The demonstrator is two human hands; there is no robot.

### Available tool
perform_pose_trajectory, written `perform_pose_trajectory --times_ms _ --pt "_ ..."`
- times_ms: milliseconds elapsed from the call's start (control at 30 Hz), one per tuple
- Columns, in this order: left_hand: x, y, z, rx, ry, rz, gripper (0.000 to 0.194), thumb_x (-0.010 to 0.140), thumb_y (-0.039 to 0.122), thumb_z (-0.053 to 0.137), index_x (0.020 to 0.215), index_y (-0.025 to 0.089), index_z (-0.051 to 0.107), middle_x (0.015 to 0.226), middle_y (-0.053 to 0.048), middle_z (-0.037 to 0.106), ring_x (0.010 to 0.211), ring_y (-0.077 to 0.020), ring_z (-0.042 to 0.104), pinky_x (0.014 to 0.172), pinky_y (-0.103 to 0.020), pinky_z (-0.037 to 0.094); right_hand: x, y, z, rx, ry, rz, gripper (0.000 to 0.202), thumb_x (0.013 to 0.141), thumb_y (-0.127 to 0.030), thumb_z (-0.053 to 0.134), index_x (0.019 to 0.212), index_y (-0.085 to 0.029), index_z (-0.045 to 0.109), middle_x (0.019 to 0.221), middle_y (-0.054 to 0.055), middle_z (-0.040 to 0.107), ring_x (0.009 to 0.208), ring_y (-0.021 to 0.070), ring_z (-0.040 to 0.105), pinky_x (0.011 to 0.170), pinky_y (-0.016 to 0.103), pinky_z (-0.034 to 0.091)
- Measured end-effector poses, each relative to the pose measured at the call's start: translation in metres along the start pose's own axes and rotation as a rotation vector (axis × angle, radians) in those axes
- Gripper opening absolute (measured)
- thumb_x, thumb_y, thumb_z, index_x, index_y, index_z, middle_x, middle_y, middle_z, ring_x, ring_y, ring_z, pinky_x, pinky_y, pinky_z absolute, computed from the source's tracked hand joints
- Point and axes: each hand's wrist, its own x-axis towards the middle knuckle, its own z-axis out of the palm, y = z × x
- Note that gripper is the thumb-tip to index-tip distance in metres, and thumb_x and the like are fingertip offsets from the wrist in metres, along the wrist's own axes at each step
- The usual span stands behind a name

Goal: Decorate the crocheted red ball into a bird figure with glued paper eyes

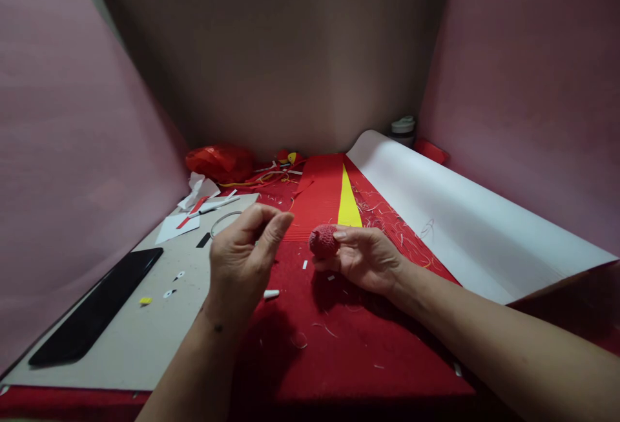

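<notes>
A small round pinkish-red knitted or crocheted piece (323,241) is held above the red cloth (339,351), gripped between the thumb and fingers of my right hand (365,257). To its left, my left hand (247,251) is raised with thumb and forefinger pinched together. Whatever that pinch holds, perhaps something thin, is too small to make out. The two hands are apart. Under and beyond them lie a ribbed red sheet (317,196) and a yellow strip (349,202).
At left, a grey board (145,344) bears a black flat object (99,305), a pen (213,207) and paper scraps. A red plastic bag (220,162) sits at the back left. White rolled sheeting (460,221) runs along the right. Loose threads litter the cloth.
</notes>
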Motion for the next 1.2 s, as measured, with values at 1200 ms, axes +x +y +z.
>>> perform_pose_trajectory --times_ms 1200 --pt "0.004 -0.04 0.038 -0.079 -0.098 -0.133 0.017 0.09 0.03 0.046 0.088 0.018 0.058 0.064 0.003 0.053 0.055 -0.0103 0.048 0.057 -0.023 0.039 0.003 0.004 -0.008 0.178 0.012 -0.008 0.028 0.057 -0.015 0.069 0.084 -0.006 0.067 0.077 0.01 0.072 0.067 0.0206 0.063 0.067 0.037 0.053"
